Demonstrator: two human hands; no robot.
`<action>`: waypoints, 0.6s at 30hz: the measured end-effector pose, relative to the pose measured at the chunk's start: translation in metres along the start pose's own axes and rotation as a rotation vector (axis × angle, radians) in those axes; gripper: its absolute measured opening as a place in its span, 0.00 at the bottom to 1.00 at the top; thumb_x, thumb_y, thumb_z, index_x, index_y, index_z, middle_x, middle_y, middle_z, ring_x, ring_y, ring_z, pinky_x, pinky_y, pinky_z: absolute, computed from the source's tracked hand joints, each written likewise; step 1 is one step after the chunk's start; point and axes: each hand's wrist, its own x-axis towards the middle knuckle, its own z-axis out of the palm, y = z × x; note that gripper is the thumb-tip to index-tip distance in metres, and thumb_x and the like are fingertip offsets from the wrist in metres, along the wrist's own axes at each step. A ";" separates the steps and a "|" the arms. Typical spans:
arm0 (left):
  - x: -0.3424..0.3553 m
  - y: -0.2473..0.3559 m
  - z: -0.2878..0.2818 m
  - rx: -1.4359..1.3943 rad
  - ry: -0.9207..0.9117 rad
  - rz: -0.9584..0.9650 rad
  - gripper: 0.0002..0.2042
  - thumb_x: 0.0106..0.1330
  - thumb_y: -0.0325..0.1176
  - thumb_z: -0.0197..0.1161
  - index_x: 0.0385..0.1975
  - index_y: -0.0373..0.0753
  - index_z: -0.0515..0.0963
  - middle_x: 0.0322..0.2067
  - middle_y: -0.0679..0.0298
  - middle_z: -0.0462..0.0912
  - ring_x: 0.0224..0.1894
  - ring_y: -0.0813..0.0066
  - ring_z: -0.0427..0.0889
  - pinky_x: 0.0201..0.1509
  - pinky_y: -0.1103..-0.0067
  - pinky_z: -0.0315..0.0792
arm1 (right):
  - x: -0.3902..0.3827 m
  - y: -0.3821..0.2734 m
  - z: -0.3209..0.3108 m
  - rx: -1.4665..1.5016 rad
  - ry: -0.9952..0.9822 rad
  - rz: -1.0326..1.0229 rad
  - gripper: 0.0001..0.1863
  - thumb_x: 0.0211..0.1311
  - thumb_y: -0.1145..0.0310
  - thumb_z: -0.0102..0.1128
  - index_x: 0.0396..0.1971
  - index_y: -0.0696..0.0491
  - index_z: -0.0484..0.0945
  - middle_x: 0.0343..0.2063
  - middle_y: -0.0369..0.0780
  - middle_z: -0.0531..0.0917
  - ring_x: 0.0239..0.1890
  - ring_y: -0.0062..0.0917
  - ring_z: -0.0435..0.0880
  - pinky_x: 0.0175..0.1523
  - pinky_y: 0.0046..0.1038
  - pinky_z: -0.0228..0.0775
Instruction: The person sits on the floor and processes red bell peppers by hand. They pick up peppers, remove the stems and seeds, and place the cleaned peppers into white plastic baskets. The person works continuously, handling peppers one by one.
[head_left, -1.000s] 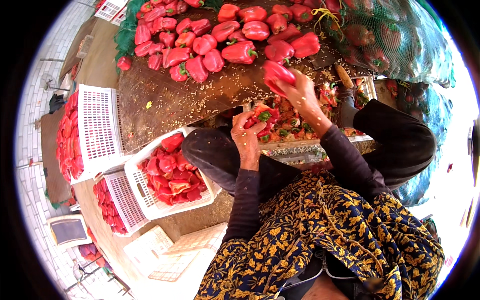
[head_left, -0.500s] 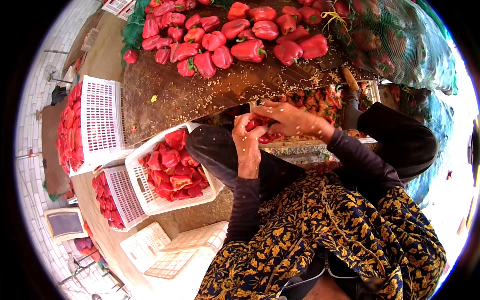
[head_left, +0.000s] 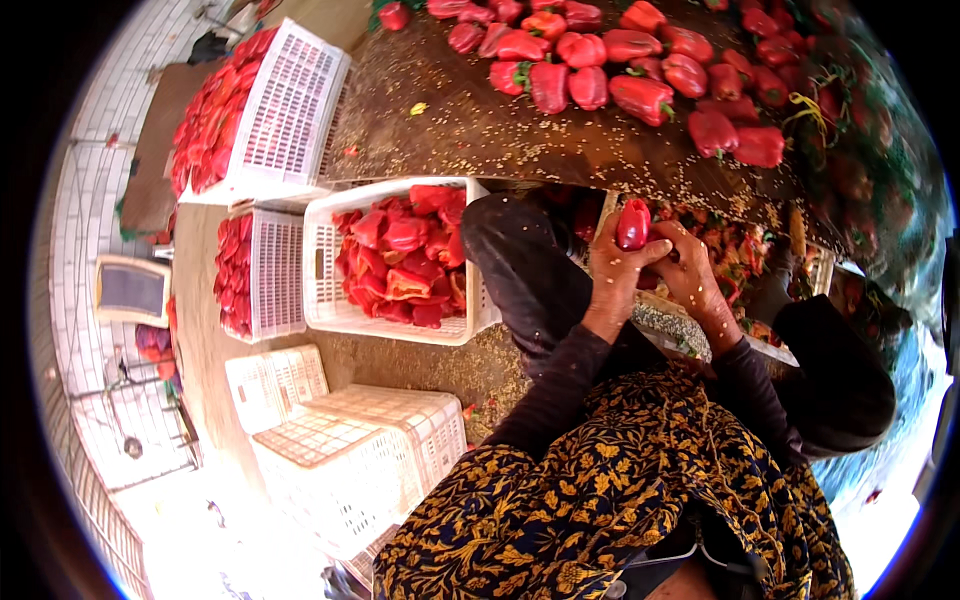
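Seeds speckle both my hands, which are together over my lap. My left hand (head_left: 613, 272) is closed round a red bell pepper (head_left: 633, 225), upright between the fingers. My right hand (head_left: 690, 275) presses against it from the right with bent fingers; what lies inside them is hidden. Beneath them is a crate (head_left: 820, 268) of red and orange pepper scraps with green stems. Whole red peppers (head_left: 641, 95) lie on the seed-strewn brown board (head_left: 450, 140) beyond. To the left, a white crate (head_left: 315, 270) holds red pepper pieces.
More white crates of red peppers (head_left: 275, 120) stand at the upper left and left (head_left: 275, 280). Pale plastic crates (head_left: 355, 460) sit lower left. Green mesh sacks (head_left: 860, 150) are at the right. My bent knees (head_left: 520, 260) flank the scrap crate.
The view has turned left, showing more crates. My right hand came down from holding a pepper raised to meet my left; a red pepper now stands up in my left hand.
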 end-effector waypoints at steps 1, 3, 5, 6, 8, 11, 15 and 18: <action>0.004 -0.006 -0.002 0.248 0.097 0.207 0.23 0.43 0.27 0.70 0.41 0.36 0.71 0.34 0.66 0.74 0.34 0.79 0.74 0.37 0.83 0.70 | -0.001 0.001 0.007 -0.006 0.048 -0.002 0.13 0.45 0.77 0.55 0.35 0.60 0.73 0.30 0.46 0.77 0.35 0.39 0.77 0.39 0.33 0.69; 0.010 0.001 0.002 0.494 0.228 0.381 0.19 0.44 0.26 0.70 0.37 0.38 0.70 0.31 0.70 0.72 0.31 0.83 0.71 0.35 0.85 0.69 | 0.005 0.003 0.019 -0.041 0.148 0.000 0.10 0.45 0.78 0.53 0.32 0.58 0.74 0.30 0.46 0.77 0.34 0.41 0.77 0.40 0.35 0.68; 0.018 0.004 0.015 0.323 0.203 0.468 0.16 0.46 0.25 0.69 0.34 0.39 0.71 0.28 0.73 0.71 0.29 0.85 0.68 0.32 0.87 0.66 | 0.027 0.009 0.021 -0.222 0.195 -0.119 0.10 0.45 0.78 0.53 0.31 0.56 0.74 0.30 0.47 0.76 0.39 0.42 0.74 0.39 0.35 0.68; 0.019 0.004 0.014 0.313 0.210 0.486 0.16 0.47 0.23 0.67 0.35 0.38 0.71 0.27 0.72 0.73 0.30 0.85 0.70 0.34 0.86 0.67 | 0.038 0.009 0.021 -0.203 0.182 -0.046 0.09 0.45 0.77 0.53 0.31 0.56 0.74 0.30 0.48 0.75 0.40 0.43 0.73 0.38 0.35 0.68; 0.009 0.030 0.031 -0.096 -0.009 0.053 0.15 0.49 0.20 0.64 0.37 0.38 0.71 0.27 0.66 0.75 0.24 0.80 0.74 0.23 0.83 0.69 | 0.053 0.059 0.015 -0.624 0.239 -0.128 0.07 0.46 0.71 0.56 0.27 0.55 0.74 0.33 0.49 0.73 0.40 0.44 0.71 0.39 0.35 0.68; 0.006 0.057 0.011 0.076 0.106 0.296 0.15 0.49 0.19 0.62 0.37 0.38 0.71 0.23 0.65 0.75 0.18 0.81 0.72 0.17 0.87 0.64 | 0.042 0.095 -0.002 -0.643 -0.022 0.005 0.12 0.45 0.64 0.58 0.27 0.56 0.75 0.34 0.49 0.71 0.39 0.43 0.71 0.39 0.38 0.68; 0.034 0.115 -0.145 0.866 0.646 0.679 0.30 0.46 0.23 0.66 0.54 0.36 0.64 0.41 0.55 0.72 0.36 0.70 0.74 0.35 0.75 0.74 | 0.033 0.091 -0.043 -0.579 -0.150 0.063 0.17 0.42 0.63 0.61 0.33 0.56 0.76 0.37 0.47 0.71 0.40 0.41 0.72 0.36 0.39 0.70; 0.028 0.136 -0.208 1.254 0.885 0.598 0.43 0.44 0.27 0.69 0.62 0.37 0.52 0.57 0.49 0.57 0.55 0.61 0.62 0.56 0.64 0.65 | 0.074 0.081 -0.081 -0.704 0.265 -0.077 0.27 0.39 0.68 0.62 0.46 0.54 0.71 0.43 0.47 0.71 0.43 0.42 0.71 0.43 0.38 0.68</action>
